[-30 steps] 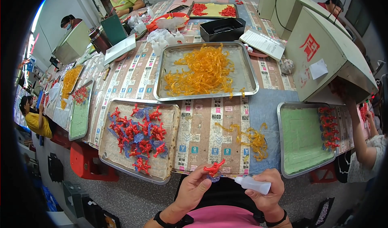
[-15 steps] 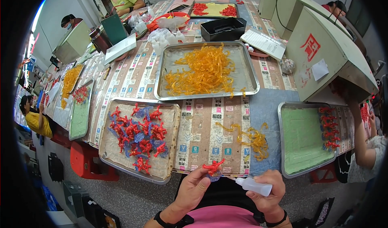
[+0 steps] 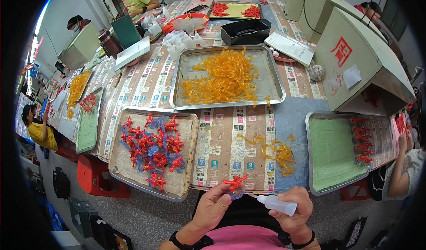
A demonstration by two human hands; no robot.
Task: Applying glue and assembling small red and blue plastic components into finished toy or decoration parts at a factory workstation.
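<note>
My left hand pinches a small red toy figure with a translucent blue base between thumb and fingers, just off the table's front edge. In my right hand lies a white squeeze bottle, tilted so its thin nozzle points left, close to the figure's blue part. Whether the tip touches it I cannot tell. Left of my hands, a metal tray bears several matching red-and-blue figures. Translucent orange curly strips lie on the table ahead of my right hand.
A large metal tray with a heap of orange strips stands mid-table. At right is a green-lined tray with a row of figures, beside a pale metal box. A black bin stands behind. Other people sit around the table.
The red figure has turned slightly in my left hand, and the bottle has shifted a little left. At the right, a co-worker's arm has drawn back from the pale metal box.
</note>
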